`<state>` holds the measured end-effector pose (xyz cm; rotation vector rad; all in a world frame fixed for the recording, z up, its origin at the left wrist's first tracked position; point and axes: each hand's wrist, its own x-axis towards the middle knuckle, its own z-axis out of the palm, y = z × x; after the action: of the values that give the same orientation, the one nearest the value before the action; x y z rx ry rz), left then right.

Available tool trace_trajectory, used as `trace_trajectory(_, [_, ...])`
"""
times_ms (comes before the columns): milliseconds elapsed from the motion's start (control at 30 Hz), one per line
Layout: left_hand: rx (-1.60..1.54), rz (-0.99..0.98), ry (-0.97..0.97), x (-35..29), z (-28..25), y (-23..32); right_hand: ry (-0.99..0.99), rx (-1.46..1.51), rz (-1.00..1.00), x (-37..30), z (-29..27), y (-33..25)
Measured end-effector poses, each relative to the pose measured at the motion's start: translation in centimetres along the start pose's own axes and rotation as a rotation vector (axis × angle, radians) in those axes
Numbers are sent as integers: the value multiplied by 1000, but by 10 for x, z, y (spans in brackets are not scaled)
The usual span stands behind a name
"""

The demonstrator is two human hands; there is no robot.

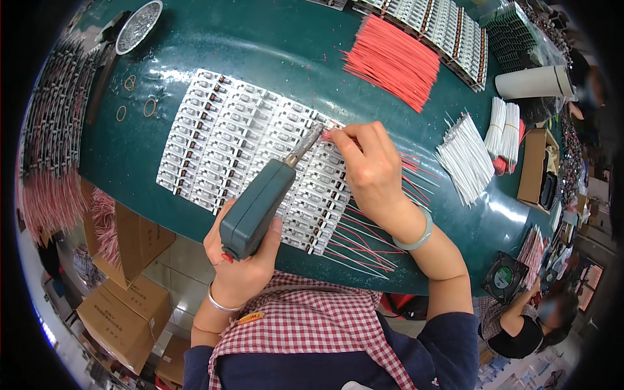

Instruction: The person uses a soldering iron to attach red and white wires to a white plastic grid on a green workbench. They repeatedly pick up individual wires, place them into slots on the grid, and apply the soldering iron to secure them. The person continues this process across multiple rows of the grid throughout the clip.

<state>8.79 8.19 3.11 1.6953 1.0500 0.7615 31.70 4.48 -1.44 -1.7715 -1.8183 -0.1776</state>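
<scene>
My left hand (244, 279) is wrapped round a dark green soldering gun (259, 207), its metal tip pointing up and away to the right. The tip reaches the upper right part of a panel of small white parts (250, 140), laid out in rows on the table. Beside the tip, my right hand (374, 162) pinches a thin red wire (327, 135) against the panel; its far end is hidden by the fingers. Along the panel's right edge, several red and white wires (361, 250) stick out toward the right and toward me.
On the green table (260, 45) lie a red wire pile (393, 62), a white wire pile (465, 159) and rubber bands (150, 107). A metal dish (139, 27) stands far left. More panels (435, 29) stand at the back. A small fan (505, 278) is at right, near another person (530, 325).
</scene>
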Motion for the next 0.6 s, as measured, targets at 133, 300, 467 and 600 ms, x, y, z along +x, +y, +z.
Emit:
trace_trajectory(133, [43, 30, -16, 0, 0, -2, -4, -3, 2, 0, 0, 0])
trace_trajectory(300, [57, 26, -23, -1, 1, -2, -5, -9, -4, 0, 0, 0])
trace_trajectory(467, [107, 38, -42, 0, -3, 4, -5, -19, -6, 0, 1, -1])
trace_trajectory(600, [116, 77, 21, -6, -7, 0, -3, -31, -10, 0, 0, -1])
